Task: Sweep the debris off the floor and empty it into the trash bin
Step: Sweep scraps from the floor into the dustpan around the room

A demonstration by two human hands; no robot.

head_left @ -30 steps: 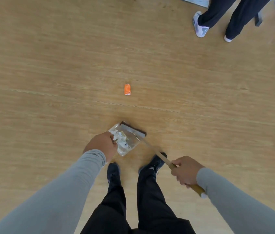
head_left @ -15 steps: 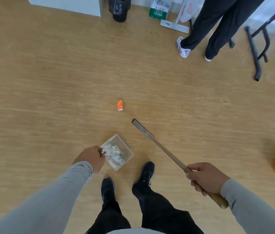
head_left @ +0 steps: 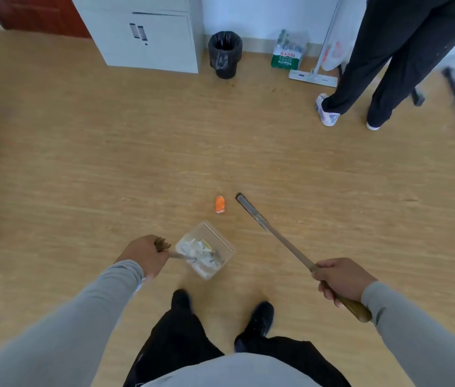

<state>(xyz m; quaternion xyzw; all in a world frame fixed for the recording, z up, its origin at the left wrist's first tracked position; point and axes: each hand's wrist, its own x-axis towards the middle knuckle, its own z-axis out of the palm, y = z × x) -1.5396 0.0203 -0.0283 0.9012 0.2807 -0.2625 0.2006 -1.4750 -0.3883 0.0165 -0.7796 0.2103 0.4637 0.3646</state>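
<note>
The orange scrap lies on the floor just ahead, between the clear dustpan and the broom head, touching neither. Left hand grips the dustpan handle, right hand grips the broom, which angles forward-left. The broom head looks closer. Trash bin sits by the far wall.

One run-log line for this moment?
left hand: holds dustpan | right hand: holds broom | orange scrap: on floor
</note>
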